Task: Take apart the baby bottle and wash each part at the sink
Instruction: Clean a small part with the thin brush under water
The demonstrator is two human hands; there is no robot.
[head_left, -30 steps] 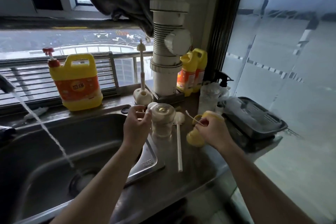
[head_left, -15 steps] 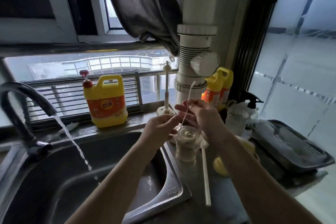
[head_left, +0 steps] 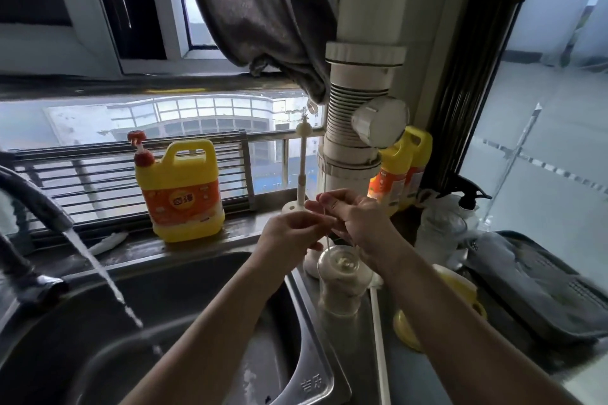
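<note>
Fingers of both hands meet just above the clear bottle, pinching a thin white straw. The left hand has its fingertips pressed together on the straw from the sink side; the right hand has thumb and forefinger closed on it a little higher, the other fingers curled loosely. The straw's long axis runs nearly upright: its lower end hangs down toward the bottle's open mouth, and its upper end rises past the right hand, where it fades against the pale drain pipe behind. Whether the lower end dips inside the bottle cannot be told.

The bottle stands upright on the steel counter, mouth up, just beside the sink rim. It looks clear; anything inside is too faint to make out. A long white brush handle lies on the counter on the bottle's far side from the sink, its long axis running toward the camera. Beyond that handle, a yellow bottle part rests on the counter, partly hidden by the right forearm.

Water streams from the faucet into the sink basin. Behind the sink, on the ledge, a yellow detergent jug stands upright.
</note>
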